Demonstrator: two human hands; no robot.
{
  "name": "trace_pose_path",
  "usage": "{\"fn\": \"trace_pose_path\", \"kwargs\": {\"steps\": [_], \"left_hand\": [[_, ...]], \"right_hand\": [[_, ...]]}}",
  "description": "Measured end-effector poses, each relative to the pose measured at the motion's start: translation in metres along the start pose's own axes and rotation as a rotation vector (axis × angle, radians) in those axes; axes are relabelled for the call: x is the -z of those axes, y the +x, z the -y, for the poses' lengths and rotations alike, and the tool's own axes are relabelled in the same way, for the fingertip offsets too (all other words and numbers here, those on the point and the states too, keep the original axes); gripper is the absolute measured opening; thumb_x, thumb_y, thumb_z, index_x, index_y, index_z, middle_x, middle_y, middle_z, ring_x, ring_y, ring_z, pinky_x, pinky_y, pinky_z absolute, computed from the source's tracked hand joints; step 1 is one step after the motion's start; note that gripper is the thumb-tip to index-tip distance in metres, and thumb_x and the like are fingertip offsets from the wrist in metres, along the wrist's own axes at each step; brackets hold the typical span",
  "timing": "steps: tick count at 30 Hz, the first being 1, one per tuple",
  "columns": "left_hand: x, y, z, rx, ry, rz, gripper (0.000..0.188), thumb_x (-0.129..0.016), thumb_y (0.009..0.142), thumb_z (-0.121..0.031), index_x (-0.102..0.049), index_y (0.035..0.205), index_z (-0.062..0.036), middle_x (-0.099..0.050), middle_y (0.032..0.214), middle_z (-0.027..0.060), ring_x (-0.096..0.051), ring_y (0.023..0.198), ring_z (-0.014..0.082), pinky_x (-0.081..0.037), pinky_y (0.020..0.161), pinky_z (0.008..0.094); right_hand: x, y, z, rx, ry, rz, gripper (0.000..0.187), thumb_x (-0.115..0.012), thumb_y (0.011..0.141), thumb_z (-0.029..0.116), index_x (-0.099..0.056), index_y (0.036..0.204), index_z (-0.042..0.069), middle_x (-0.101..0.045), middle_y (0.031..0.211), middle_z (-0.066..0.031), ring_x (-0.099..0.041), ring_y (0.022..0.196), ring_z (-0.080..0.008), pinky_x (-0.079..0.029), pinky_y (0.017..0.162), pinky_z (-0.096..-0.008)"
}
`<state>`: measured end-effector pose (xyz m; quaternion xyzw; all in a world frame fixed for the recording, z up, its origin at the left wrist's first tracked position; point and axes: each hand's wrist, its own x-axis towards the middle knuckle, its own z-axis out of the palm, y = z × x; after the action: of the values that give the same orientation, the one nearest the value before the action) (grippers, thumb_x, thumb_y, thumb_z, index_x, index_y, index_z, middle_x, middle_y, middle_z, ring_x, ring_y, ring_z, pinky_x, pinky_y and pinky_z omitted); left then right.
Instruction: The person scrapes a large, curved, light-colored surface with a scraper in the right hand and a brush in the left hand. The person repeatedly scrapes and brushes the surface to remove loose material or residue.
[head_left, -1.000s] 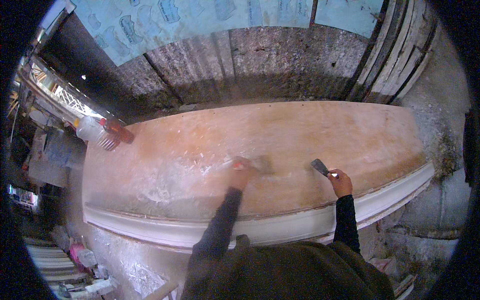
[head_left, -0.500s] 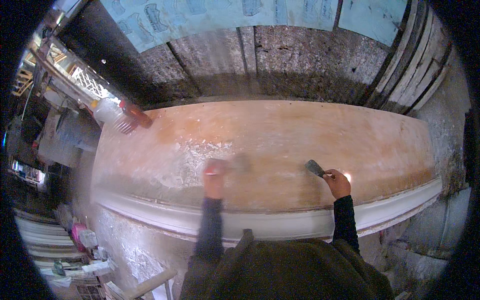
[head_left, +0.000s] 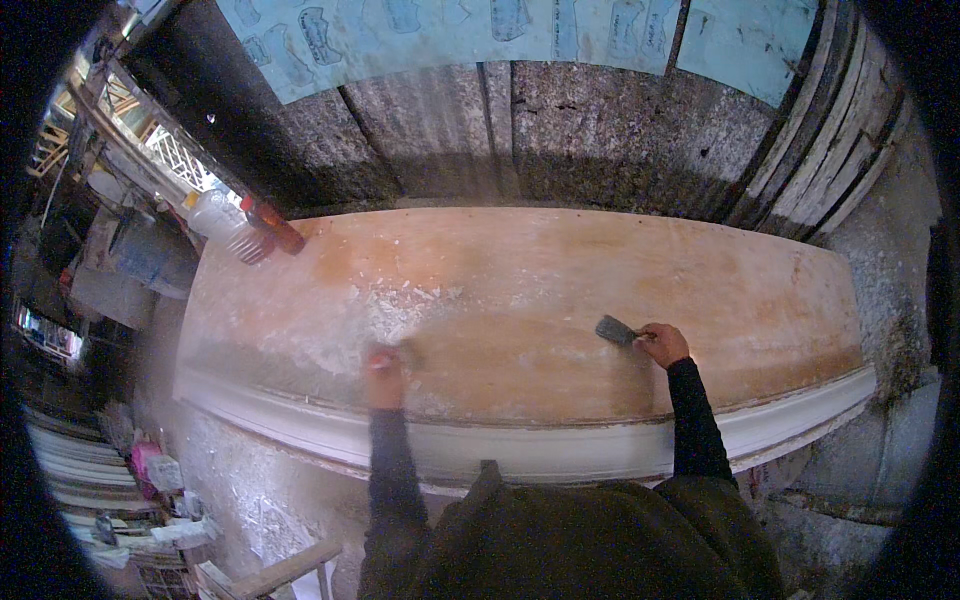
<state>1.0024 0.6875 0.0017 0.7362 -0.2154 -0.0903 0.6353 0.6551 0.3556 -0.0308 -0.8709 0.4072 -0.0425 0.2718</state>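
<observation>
My left hand (head_left: 384, 383) is closed on a red-handled tool (head_left: 381, 359), low over the tan board (head_left: 520, 290). Motion smears both, and the tool's dark working end is too blurred to name. White flakes and powder (head_left: 392, 309) lie scattered just beyond that hand. On the right, my right hand (head_left: 664, 345) pinches the thin handle of a putty knife (head_left: 616, 330). Its dark, broad blade points left, slightly above the board.
A white moulded edge (head_left: 560, 447) runs along the board's near side. At its far left corner stand a clear plastic bottle (head_left: 215, 215) and a red bottle (head_left: 272, 225). A grimy wall (head_left: 600, 130) rises behind. Debris litters the floor (head_left: 270, 500) at lower left.
My left hand has moved left and a little nearer with the red-handled tool. My right hand and the putty knife have shifted slightly left.
</observation>
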Motion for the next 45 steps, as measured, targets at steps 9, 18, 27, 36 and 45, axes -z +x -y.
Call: {"fn": "trace_pose_path", "kwargs": {"steps": [9, 18, 27, 36, 45], "left_hand": [[0.053, -0.015, -0.036, -0.052, 0.02, -0.3, 0.017, -0.054, 0.066, 0.005, -0.044, 0.071, -0.0082, -0.05, 0.075, 0.0025, -0.046, 0.071, 0.0107, -0.039, 0.068, 0.0221], [0.012, -0.037, -0.049, 0.071, -0.271, -0.24, 0.017, -0.055, 0.07, 0.002, -0.042, 0.069, -0.0086, -0.052, 0.077, 0.0055, -0.049, 0.073, 0.0138, -0.046, 0.062, 0.0274], [-0.039, -0.039, -0.079, -0.039, -0.156, -0.043, 0.018, -0.053, 0.068, 0.007, -0.041, 0.065, -0.0075, -0.053, 0.081, 0.0065, -0.049, 0.077, 0.0137, -0.04, 0.07, 0.026], [-0.046, -0.053, -0.076, 0.007, -0.08, 0.002, 0.015, -0.052, 0.069, 0.004, -0.043, 0.066, -0.0071, -0.052, 0.078, 0.0051, -0.049, 0.079, 0.0135, -0.039, 0.071, 0.0251], [-0.054, -0.057, -0.079, 0.032, -0.116, 0.056, 0.014, -0.052, 0.071, 0.003, -0.042, 0.066, -0.0067, -0.051, 0.08, 0.0044, -0.049, 0.08, 0.0123, -0.04, 0.072, 0.0258]], "right_hand": [[-0.038, 0.06, 0.084, 0.194, -0.07, 0.071, 0.029, -0.059, 0.065, 0.035, -0.062, 0.083, 0.013, -0.06, 0.08, -0.0113, -0.056, 0.075, -0.0286, -0.044, 0.068, -0.0374], [0.008, 0.017, 0.048, -0.02, -0.158, 0.132, 0.027, -0.059, 0.066, 0.036, -0.063, 0.082, 0.014, -0.06, 0.078, -0.011, -0.057, 0.074, -0.0277, -0.045, 0.065, -0.0375], [-0.021, -0.011, 0.065, -0.047, -0.212, 0.085, 0.027, -0.053, 0.073, 0.026, -0.054, 0.098, 0.016, -0.057, 0.086, -0.0126, -0.056, 0.077, -0.0295, -0.045, 0.067, -0.0396], [-0.033, -0.012, 0.108, -0.007, -0.36, 0.184, 0.043, -0.043, 0.078, 0.019, -0.036, 0.119, 0.029, -0.051, 0.081, -0.0133, -0.056, 0.065, -0.032, -0.047, 0.058, -0.0401], [-0.052, -0.002, 0.112, -0.032, -0.355, 0.107, 0.04, -0.041, 0.08, 0.019, -0.038, 0.119, 0.029, -0.051, 0.08, -0.0142, -0.056, 0.064, -0.0307, -0.047, 0.056, -0.0399]]}}
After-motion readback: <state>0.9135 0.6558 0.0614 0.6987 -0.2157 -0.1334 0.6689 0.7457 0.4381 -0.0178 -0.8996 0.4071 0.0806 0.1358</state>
